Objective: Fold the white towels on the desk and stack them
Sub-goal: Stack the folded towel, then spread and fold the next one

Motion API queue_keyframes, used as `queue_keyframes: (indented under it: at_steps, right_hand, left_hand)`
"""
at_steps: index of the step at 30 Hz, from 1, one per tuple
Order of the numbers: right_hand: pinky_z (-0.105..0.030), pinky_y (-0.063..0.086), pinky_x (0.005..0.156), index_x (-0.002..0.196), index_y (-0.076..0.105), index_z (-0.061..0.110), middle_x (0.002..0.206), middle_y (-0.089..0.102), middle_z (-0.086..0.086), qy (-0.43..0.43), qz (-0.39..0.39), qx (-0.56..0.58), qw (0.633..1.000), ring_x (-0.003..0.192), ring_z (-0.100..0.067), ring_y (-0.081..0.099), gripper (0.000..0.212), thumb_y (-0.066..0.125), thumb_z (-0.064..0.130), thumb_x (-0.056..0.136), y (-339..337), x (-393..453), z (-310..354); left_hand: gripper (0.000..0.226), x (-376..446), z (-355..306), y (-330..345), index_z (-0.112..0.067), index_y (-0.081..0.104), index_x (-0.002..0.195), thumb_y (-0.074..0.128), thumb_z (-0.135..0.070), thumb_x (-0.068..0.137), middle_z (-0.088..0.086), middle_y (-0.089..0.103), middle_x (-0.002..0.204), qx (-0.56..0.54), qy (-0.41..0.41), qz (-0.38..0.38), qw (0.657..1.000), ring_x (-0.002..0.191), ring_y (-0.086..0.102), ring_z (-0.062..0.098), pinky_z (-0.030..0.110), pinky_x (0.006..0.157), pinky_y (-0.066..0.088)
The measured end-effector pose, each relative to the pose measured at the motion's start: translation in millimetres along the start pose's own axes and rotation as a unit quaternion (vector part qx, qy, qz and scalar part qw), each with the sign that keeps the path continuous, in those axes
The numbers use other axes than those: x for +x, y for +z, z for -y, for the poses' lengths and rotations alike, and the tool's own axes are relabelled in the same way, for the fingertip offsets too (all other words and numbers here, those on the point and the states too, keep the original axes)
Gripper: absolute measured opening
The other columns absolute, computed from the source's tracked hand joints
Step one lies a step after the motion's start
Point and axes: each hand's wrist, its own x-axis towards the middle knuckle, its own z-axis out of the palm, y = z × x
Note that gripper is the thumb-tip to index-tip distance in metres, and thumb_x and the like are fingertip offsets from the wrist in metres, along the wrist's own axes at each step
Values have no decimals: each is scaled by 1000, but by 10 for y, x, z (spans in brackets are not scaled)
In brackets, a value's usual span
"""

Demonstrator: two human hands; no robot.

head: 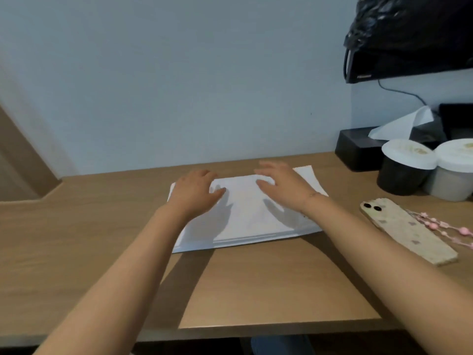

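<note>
Folded white towel (245, 213) lying flat near the middle of the desk (76, 239), long edges running left to right, layered hem showing along the near edge. Left hand (194, 192) over the far left part, fingers spread and relaxed, holding nothing; contact with the cloth hard to confirm, shadow close beneath. Right hand (281, 187) over the far right part, likewise wide and empty, fingers slightly raised.

Probably smoothing or about to take the far edge for another fold. Best done by pressing both palms flat and sweeping outward to push out air and creases. Then pinching the two corners of one short side together and carrying them across, matching edge to edge before letting go. Worth keeping the near hem aligned, since slippage there would skew the stack.

Phone (407, 231) with a pink beaded strap (440, 224) just to the right; sweeping gently on that side advised.
</note>
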Motion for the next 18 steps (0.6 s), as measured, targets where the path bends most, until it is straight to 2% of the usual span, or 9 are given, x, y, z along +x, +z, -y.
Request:
queue_keyframes:
  at_steps: [2,5,11,18]
  right_hand:
    - [-31,16,116,149,35,17,161,18,-2,11,67,-24,997,147,-19,17,50,35,38,104,314,148,161]
    - [-31,5,121,155,12,20,163,2,-2,34,125,-70,989,150,-17,4,61,21,50,103,756,216,169]
    - [-31,-5,120,155,-2,18,163,-8,1,16,141,-164,976,149,-13,-7,71,12,59,99,831,251,-113]
    - [-27,-8,116,155,-5,16,162,-12,3,124,142,-205,960,148,-9,-9,69,9,55,100,228,34,-856]
  left_hand:
    - [54,23,-19,331,-25,28,153,28,-48,104,2,20,162,11,-66,52,996,148,19,22,44,120,13]
    - [56,-124,82,751,-31,9,157,11,-47,103,-2,0,165,-35,-117,36,992,152,-3,16,45,121,-4]
    - [59,-87,162,821,-35,3,156,8,-51,100,-4,-7,165,-37,-108,28,993,151,-9,14,43,121,-7]
    - [59,-104,152,797,-34,4,157,9,-50,100,-3,-7,165,-41,-102,31,993,151,-9,15,43,122,-7]
